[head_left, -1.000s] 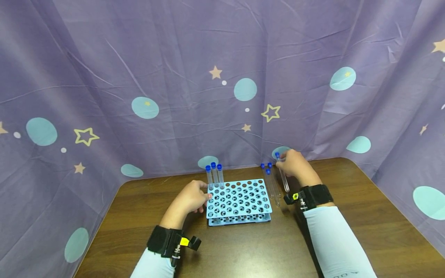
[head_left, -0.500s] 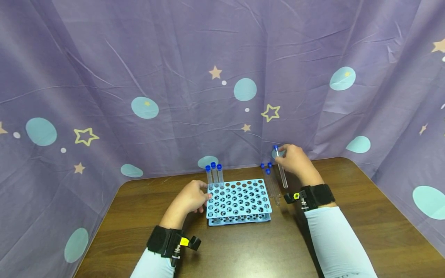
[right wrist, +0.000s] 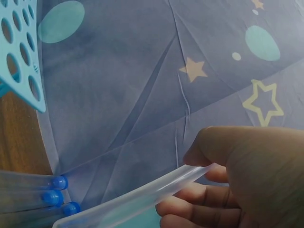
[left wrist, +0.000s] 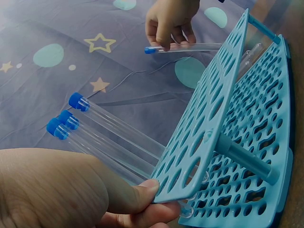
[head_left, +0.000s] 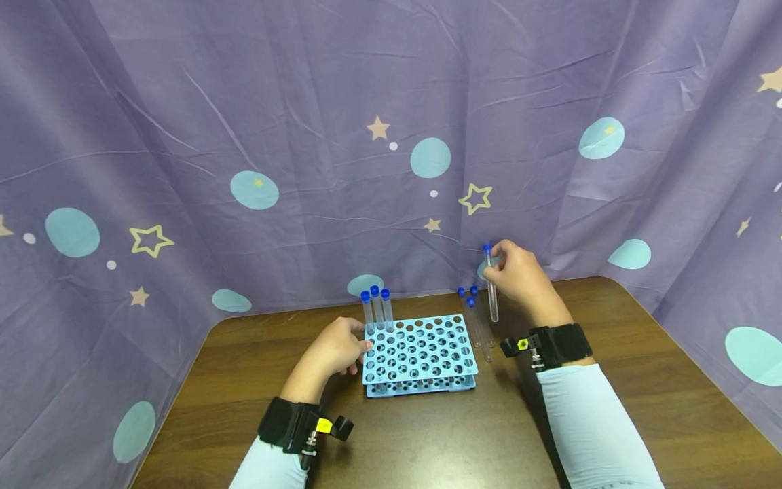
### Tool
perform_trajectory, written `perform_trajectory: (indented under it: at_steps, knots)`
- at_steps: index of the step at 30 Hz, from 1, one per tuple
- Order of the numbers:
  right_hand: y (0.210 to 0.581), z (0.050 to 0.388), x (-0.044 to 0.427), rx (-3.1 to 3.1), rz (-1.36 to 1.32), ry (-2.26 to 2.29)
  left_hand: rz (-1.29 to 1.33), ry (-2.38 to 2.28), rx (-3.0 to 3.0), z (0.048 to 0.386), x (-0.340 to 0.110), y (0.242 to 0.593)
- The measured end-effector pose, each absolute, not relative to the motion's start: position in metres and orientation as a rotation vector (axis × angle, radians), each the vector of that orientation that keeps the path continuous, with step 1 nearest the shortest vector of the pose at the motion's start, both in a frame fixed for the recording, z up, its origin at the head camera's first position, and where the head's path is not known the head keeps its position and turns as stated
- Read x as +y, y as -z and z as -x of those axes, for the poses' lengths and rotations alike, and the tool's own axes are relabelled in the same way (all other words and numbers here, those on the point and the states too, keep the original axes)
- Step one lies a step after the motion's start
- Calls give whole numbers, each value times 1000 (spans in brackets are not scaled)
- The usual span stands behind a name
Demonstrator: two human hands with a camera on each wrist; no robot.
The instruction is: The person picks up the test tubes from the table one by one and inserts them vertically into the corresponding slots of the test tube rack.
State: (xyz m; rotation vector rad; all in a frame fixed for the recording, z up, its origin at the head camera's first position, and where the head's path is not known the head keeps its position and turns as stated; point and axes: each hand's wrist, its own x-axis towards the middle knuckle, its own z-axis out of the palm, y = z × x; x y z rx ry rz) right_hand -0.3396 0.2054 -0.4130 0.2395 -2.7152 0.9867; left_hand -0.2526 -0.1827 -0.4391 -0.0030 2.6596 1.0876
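Observation:
A light-blue rack point(head_left: 421, 350) with rows of round holes stands on the table. Three clear tubes with blue caps point(head_left: 375, 291) stand upright in its back left corner. My left hand point(head_left: 334, 348) grips the rack's left edge, thumb on the top plate in the left wrist view point(left wrist: 152, 183). To the right of the rack and above the table, my right hand point(head_left: 518, 275) pinches a clear blue-capped tube point(head_left: 493, 299) near its cap, nearly upright. The right wrist view shows this tube point(right wrist: 137, 197) between thumb and fingers.
Several more blue-capped tubes point(head_left: 478, 329) lie on the brown wooden table point(head_left: 415, 441), just right of the rack. A purple curtain point(head_left: 318, 136) with stars and blue spots hangs behind the table's back edge and along both sides.
My right hand has risen with its tube, which has swung from a slant to nearly upright, its lower end moving up and left. My left hand and the rack have stayed put.

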Motion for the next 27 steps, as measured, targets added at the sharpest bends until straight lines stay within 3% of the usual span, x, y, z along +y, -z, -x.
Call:
perform_trajectory:
  at_steps: [27]
  knots:
    - [403,329,201,-2475,-369,-980,-4,-1092,2658,252,-183,439]
